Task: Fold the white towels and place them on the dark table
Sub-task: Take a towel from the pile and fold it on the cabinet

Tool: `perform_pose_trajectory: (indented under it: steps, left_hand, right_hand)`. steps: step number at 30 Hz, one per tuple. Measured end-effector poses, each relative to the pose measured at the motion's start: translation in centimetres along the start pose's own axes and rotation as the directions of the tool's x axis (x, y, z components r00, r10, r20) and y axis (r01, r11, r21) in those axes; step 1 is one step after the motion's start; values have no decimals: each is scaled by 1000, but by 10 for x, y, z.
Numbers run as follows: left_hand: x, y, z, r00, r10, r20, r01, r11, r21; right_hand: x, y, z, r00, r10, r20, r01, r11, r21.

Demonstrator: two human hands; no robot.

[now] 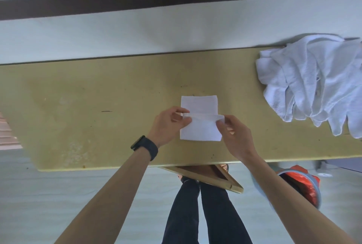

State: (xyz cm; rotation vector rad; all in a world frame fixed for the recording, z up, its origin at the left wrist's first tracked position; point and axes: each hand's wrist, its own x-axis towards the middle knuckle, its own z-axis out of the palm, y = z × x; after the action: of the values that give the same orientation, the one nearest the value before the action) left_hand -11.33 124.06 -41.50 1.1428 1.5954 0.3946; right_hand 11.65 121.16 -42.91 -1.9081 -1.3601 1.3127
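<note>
**Yellowish table (98,106), folding under way**

Head view: a small white towel (198,104) lies partly folded at the table's middle. The left hand (166,126) and the right hand (237,136) each pinch one end of its raised crease between thumb and fingertips. Crumpled white towels (313,83) heap at the right end.

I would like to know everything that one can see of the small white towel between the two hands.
The small white towel is a soft-looking cloth rectangle, partly folded, lying on the yellowish table near its middle. A raised fold runs across it from side to side. The left hand pinches the left end of this fold and the right hand pinches the right end. Nothing else touches it; the heap of crumpled white towels lies apart, to the right.
</note>
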Motion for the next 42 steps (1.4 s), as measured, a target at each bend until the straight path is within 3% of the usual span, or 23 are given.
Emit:
perform_pose_trajectory:
  steps: [6,20,32,36,39,42]
  left_hand:
    - [36,9,-1,993,-62,-105,51,993,-110]
    - [67,2,9,969,-167,-182,134,974,-182]
    - [73,5,17,946,-138,-292,127,990,-58]
    - [74,3,22,947,-58,-316,99,988,115]
    - [62,-1,26,946,27,-322,72,954,290]
    - [43,-16,35,887,346,-307,-118,810,574]
  right_hand:
    - [40,-17,11,990,103,-92,-101,995,16]
    - [73,-17,24,980,134,-150,-151,983,-107]
    - [82,-22,28,968,148,-203,-199,944,-263]
    - [81,-23,28,966,145,-215,-207,931,-301]
    - [68,-18,28,953,31,-302,-144,923,-358]
    - [47,-7,36,929,-165,-331,-8,885,-465]
